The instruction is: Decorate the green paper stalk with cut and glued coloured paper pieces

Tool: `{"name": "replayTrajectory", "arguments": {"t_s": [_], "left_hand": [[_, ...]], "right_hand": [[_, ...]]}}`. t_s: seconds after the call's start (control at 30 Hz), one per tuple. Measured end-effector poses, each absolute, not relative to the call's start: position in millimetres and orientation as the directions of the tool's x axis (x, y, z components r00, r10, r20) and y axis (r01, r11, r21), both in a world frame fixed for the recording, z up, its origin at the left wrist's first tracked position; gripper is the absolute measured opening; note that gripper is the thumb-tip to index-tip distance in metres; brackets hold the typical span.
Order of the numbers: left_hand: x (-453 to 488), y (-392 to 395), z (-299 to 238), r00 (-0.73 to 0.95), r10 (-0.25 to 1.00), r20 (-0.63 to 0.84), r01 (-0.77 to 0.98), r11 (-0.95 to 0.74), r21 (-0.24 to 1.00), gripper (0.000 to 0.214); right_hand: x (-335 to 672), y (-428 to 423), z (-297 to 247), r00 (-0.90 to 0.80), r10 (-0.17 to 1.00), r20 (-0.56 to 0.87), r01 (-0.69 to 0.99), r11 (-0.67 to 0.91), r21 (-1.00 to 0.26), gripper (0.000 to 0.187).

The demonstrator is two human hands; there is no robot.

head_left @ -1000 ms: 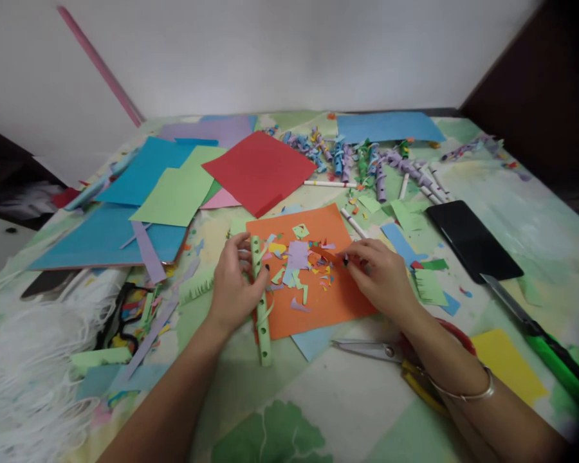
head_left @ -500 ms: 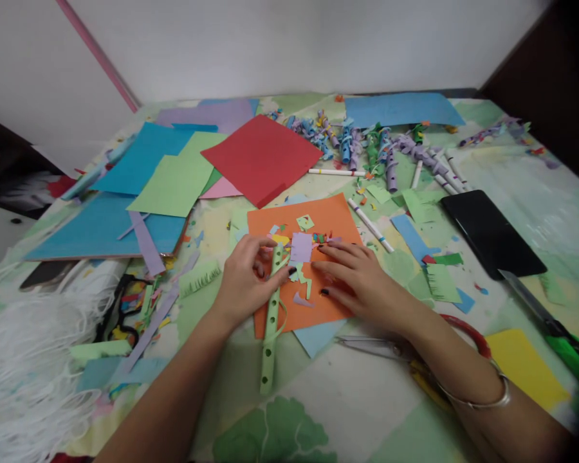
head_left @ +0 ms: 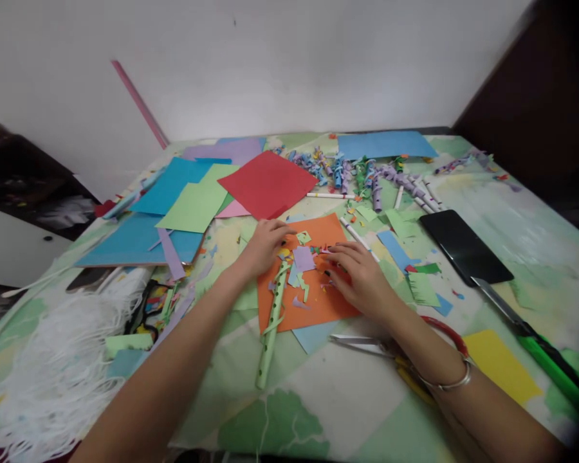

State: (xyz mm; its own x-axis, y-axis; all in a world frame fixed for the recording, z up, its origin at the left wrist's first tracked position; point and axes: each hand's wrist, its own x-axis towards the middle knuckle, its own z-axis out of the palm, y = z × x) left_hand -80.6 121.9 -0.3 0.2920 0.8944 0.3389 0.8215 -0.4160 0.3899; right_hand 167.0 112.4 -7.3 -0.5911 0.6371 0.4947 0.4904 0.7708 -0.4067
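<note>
A sheet of orange paper [head_left: 321, 315] lies in front of me, with small cut scraps on it. My left hand [head_left: 266, 247] rests over its upper left part, fingers stretched toward a small light green square with cut-outs [head_left: 303, 238]. Just below that hand, a light green paper tube with holes [head_left: 273, 328] lies partly on the sheet, a thin strip curling around it. My right hand [head_left: 357, 276] is on the right side of the sheet, fingers apart and fingertips beside a purple paper piece [head_left: 303, 258] and tiny coloured bits. Both hands look open.
Red-handled scissors [head_left: 364, 344] lie under my right forearm. Green-handled scissors [head_left: 502, 305] touch a black phone [head_left: 466, 244]. White yarn [head_left: 72, 366] heaps at the left. Behind are a red sheet [head_left: 270, 183], blue sheets [head_left: 164, 186], curled paper tubes [head_left: 342, 173] and white markers [head_left: 330, 195].
My left hand has moved up off the green tube, which now lies by itself on the sheet and cloth. My right hand stays near the purple piece. The camera view has tilted up.
</note>
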Motion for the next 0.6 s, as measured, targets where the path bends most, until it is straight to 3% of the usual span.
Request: {"name": "replayTrajectory", "arguments": {"t_s": [0.1,0.23,0.4,0.5,0.6], "left_hand": [[-77.9,142.5,2.7,0.442,0.88,0.174,0.805,-0.474,0.355,0.029],[-76.4,153.2,6.4,0.476,0.878,0.048,0.777,-0.445,0.444,0.022],[-82.3,154.8,17.2,0.444,0.896,0.028,0.731,-0.38,0.567,0.011],[-82.0,146.9,30.7,0.333,0.939,0.089,0.683,-0.305,0.664,0.003],[-70.4,128.0,43.7,0.183,0.965,0.187,0.605,-0.26,0.753,0.017]], "right_hand": [[167.8,111.9,-4.4,-0.562,0.614,0.554,0.481,0.788,-0.384,0.023],[168.2,112.0,-3.3,-0.542,0.607,0.58,0.482,0.791,-0.377,0.019],[167.8,112.3,-3.0,-0.528,0.607,0.594,0.482,0.79,-0.379,0.018],[167.8,110.3,3.0,-0.453,0.614,0.647,0.464,0.782,-0.416,0.017],[167.2,104.5,14.5,-0.328,0.662,0.674,0.419,0.741,-0.524,0.016]]}}
